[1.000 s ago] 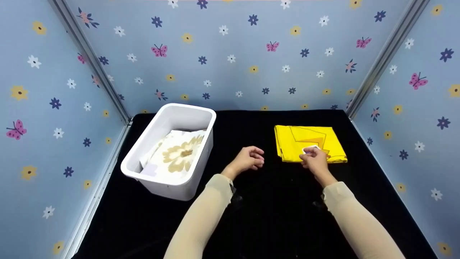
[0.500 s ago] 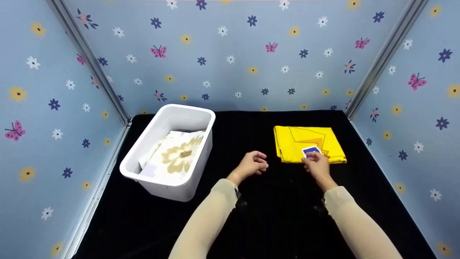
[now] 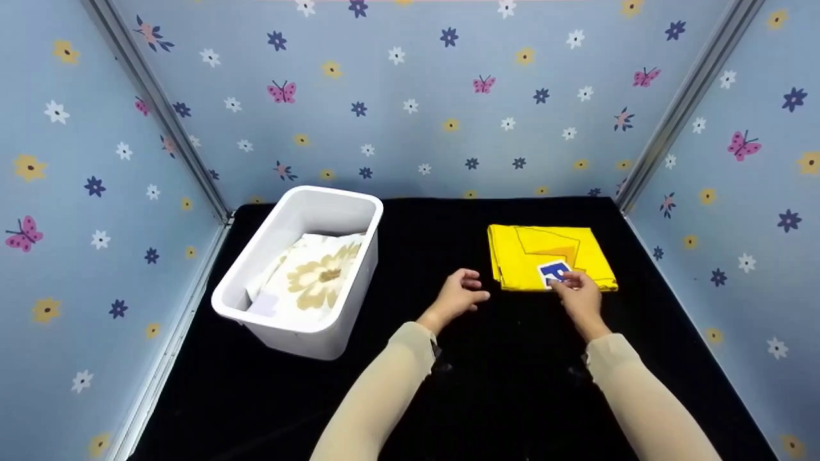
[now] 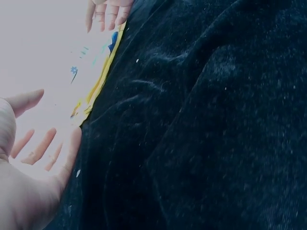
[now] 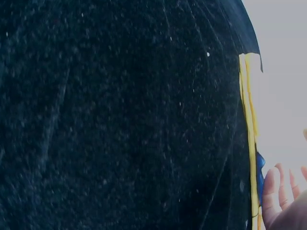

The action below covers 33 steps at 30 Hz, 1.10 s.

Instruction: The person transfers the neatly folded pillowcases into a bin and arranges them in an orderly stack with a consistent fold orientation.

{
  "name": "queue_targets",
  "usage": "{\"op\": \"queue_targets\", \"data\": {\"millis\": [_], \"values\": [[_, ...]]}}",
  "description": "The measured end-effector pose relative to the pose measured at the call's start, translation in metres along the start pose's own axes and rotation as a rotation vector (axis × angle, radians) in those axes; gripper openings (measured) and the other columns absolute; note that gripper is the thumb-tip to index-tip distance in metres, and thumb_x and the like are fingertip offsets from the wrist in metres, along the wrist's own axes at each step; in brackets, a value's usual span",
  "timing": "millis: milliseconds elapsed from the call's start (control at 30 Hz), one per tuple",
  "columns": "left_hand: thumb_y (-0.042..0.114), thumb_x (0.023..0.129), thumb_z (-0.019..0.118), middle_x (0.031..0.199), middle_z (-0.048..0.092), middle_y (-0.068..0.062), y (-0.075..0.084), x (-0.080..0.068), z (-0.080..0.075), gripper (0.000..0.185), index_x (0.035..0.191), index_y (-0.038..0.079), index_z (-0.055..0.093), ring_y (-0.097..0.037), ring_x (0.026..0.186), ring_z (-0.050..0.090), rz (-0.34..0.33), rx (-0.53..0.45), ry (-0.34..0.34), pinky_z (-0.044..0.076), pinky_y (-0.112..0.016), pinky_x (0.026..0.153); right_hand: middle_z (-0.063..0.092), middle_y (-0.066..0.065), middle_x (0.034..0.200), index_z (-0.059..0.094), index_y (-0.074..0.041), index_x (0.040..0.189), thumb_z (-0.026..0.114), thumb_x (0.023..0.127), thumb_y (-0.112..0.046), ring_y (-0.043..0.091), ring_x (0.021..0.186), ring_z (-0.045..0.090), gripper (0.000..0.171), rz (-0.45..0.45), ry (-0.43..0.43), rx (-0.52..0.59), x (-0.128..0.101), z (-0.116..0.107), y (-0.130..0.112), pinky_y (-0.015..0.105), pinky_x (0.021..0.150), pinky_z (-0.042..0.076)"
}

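Head view: your right hand (image 3: pixel 580 296) fingers the blue-and-white tag (image 3: pixel 553 271) on the folded yellow cloth (image 3: pixel 551 256); left hand (image 3: pixel 462 293) hangs loose, empty. Next, I'd judge, grip the cloth's near edge.

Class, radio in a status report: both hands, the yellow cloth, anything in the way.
Right hand touching blue card on folded yellow cloth. Left hand open, holding nothing, beside cloth. Nothing between them; white bin off left.

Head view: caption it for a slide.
Right hand touches a blue-and-white card on folded yellow cloth; left hand idle.
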<state>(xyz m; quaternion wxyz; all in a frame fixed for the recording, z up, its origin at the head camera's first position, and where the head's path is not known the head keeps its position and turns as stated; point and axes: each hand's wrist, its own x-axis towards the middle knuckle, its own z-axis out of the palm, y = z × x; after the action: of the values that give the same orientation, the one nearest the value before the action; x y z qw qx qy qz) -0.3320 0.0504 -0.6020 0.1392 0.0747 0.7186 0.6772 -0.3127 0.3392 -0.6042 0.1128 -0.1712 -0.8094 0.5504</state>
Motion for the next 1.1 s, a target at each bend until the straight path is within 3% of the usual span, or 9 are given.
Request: {"op": "queue_targets", "data": {"millis": [300,467,733,1100], "values": [[0.002,0.092,0.081,0.140,0.065,-0.029,-0.005,0.001,0.010,0.060,0.145,-0.008,0.056,-0.025,0.100,0.071,-0.012,-0.020,0.016,0.066,-0.045,0.089,0.061,0.022,0.124,0.060,0.007,0.142,0.080,0.099,-0.020,0.021,0.105,0.053,0.054,0.019,0.037,-0.081,0.007,-0.008,0.005,0.017,0.081,0.044],[0.002,0.092,0.082,0.140,0.066,-0.027,-0.010,0.002,0.014,0.061,0.146,-0.006,0.056,-0.025,0.099,0.072,-0.026,-0.025,0.024,0.065,-0.035,0.082,0.061,0.029,0.132,0.059,0.009,0.140,0.080,0.098,-0.018,0.031,0.115,0.056,0.054,0.017,0.075,-0.112,0.013,-0.014,0.008,0.028,0.092,0.044],[0.003,0.090,0.082,0.141,0.066,-0.025,-0.011,0.007,0.022,0.064,0.147,-0.005,0.055,-0.023,0.098,0.071,-0.024,-0.029,0.044,0.064,-0.034,0.081,0.057,0.033,0.139,0.058,0.010,0.141,0.079,0.097,-0.019,0.044,0.127,0.054,0.057,-0.023,0.136,-0.221,0.027,-0.028,0.010,0.052,0.111,0.043],[0.005,0.091,0.082,0.147,0.063,-0.025,-0.016,0.011,0.024,0.067,0.151,-0.004,0.053,-0.025,0.107,0.070,-0.032,-0.028,0.036,0.062,-0.032,0.083,0.040,0.035,0.163,0.040,0.008,0.161,0.076,0.101,-0.024,0.049,0.150,0.041,0.077,0.022,0.047,-0.264,0.043,-0.047,0.008,0.058,0.129,0.033]]}}
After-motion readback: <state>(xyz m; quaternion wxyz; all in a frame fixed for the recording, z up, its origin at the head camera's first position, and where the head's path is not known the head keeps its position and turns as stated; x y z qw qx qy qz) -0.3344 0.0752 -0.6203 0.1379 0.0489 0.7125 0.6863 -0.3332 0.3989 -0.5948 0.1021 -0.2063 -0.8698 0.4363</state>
